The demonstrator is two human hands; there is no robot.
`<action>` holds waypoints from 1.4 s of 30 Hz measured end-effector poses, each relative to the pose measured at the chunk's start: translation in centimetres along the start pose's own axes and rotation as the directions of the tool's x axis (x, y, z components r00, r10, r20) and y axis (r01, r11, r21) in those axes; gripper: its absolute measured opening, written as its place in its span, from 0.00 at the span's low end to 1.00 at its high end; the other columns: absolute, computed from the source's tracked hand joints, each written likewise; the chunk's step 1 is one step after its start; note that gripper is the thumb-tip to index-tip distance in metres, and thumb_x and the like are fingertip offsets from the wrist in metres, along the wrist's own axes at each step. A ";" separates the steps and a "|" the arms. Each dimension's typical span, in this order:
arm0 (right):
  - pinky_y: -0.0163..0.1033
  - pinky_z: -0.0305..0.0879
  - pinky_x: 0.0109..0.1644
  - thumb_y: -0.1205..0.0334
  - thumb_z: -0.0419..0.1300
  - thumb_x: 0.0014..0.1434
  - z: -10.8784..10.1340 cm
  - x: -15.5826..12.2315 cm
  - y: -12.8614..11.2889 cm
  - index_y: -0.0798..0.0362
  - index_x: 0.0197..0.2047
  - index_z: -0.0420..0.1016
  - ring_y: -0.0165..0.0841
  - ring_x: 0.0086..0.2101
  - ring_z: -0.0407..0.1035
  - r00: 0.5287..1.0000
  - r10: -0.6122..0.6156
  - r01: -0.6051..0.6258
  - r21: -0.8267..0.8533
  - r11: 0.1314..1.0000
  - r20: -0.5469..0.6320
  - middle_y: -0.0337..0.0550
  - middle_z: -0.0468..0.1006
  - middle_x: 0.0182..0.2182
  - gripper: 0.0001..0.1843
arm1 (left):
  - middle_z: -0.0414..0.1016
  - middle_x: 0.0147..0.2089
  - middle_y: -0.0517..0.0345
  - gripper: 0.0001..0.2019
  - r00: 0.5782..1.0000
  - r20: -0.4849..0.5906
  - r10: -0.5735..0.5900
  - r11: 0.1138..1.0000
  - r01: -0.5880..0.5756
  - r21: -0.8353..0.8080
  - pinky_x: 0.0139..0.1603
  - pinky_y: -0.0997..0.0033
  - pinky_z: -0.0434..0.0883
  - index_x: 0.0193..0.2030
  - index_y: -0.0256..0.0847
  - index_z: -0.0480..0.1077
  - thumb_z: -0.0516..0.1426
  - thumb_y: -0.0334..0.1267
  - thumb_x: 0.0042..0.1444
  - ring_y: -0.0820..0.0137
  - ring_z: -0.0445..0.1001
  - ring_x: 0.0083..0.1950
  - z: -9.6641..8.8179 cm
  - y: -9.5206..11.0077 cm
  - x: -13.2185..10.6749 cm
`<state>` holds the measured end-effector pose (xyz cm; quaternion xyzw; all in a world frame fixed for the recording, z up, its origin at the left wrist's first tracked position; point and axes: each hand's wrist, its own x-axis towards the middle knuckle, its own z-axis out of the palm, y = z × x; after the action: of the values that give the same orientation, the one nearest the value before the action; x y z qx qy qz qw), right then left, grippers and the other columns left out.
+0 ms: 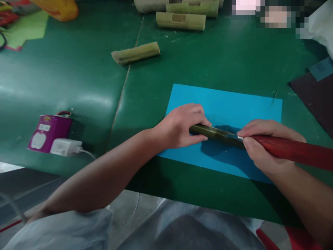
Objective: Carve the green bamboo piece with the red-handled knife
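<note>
My left hand is closed around one end of a dark green bamboo tube, low over a blue sheet. In my right hand is a carving knife with a long red wooden handle, its fingers pinching near the blade. The thin metal blade meets the top of the bamboo, pointing toward my left hand. Small pale chips lie around the tube. The tube's left end is covered by my left hand, and its right end is partly behind my right hand.
A cut bamboo piece lies on the green table. Notched bamboo tubes stand in a group at the back. To the left are a purple box and a white charger with a cable. A dark sheet lies right.
</note>
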<state>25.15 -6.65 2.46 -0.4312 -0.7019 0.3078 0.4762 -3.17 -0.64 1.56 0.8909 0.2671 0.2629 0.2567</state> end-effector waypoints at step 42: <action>0.45 0.84 0.36 0.67 0.69 0.68 0.2 0.9 -0.9 0.38 0.44 0.83 0.38 0.34 0.84 0.997 -0.067 0.068 -0.026 0.997 0.029 0.38 0.89 0.36 0.10 | 0.83 0.46 0.50 0.07 1.000 0.016 -0.010 1.000 0.010 0.009 0.48 0.64 0.75 0.50 0.40 0.81 0.68 0.38 0.68 0.63 0.81 0.47 -0.4 0.1 0.0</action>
<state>24.57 -6.25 3.50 -0.4095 -0.7266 0.2879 0.4706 -3.31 -0.61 1.93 0.8928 0.2704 0.2532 0.2562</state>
